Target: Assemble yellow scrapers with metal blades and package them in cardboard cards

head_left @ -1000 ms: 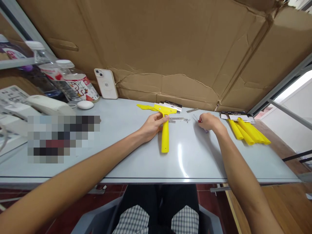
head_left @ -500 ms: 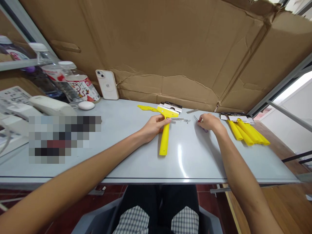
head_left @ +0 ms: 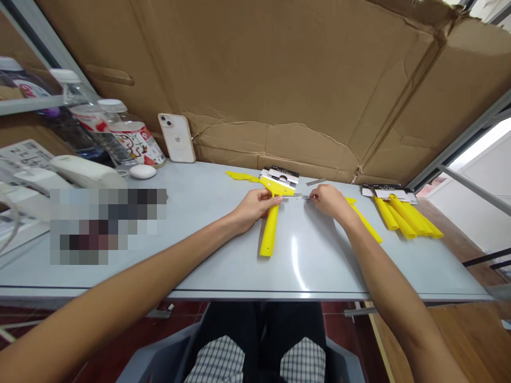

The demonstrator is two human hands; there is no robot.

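Observation:
My left hand [head_left: 255, 209] is closed around the upper handle of a yellow scraper [head_left: 270, 226], whose wide head lies by a black-and-white blade package [head_left: 284, 174]. A thin metal strip [head_left: 293, 196] lies just right of my left fingertips. Beside it sits a small pile of screws [head_left: 306, 197]. My right hand [head_left: 329, 201] has its fingertips pressed together at the pile's right edge; whatever is between them is too small to make out. Another yellow piece [head_left: 369, 226] lies partly behind my right wrist, and a flat yellow piece [head_left: 240, 176] is left of the scraper head.
Several yellow scrapers [head_left: 415, 215] lie at the right. Another metal strip [head_left: 316, 181] rests near the cardboard wall [head_left: 299, 80]. At the left are a phone [head_left: 177, 138], a white mouse [head_left: 142, 171], bottles [head_left: 136, 141] and a blurred-out patch [head_left: 107, 221].
My right hand has moved left to the screws. The thin tool with a dark handle seen at its fingers before no longer shows. A yellow piece behind my right wrist has come into view.

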